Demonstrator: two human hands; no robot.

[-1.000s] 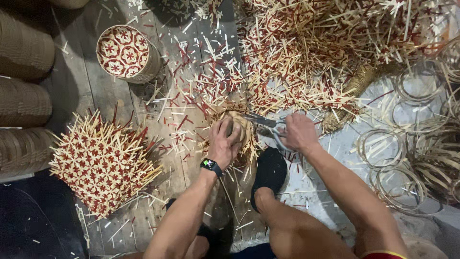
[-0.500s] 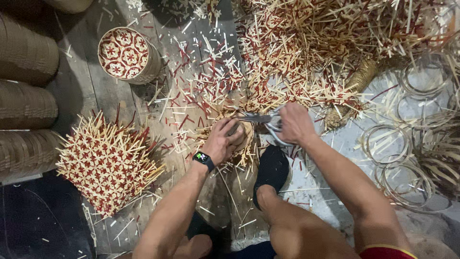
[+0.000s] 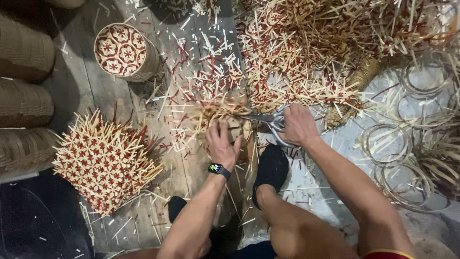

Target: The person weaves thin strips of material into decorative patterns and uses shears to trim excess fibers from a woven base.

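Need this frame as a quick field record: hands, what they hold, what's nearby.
left hand: palm down on small woven basket, watch on wrist
right hand: grips scissors, blades pointing at the basket rim
left of hands: untrimmed woven piece with strip ends sticking out
upper left: finished round basket
upper right: pile of cut strips
right: hoops
surface: plank floor

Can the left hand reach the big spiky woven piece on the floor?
Probably yes. The left hand presses on the small woven piece being trimmed, and the big spiky woven piece lies close on its left, with only bare floor planks and scraps between.
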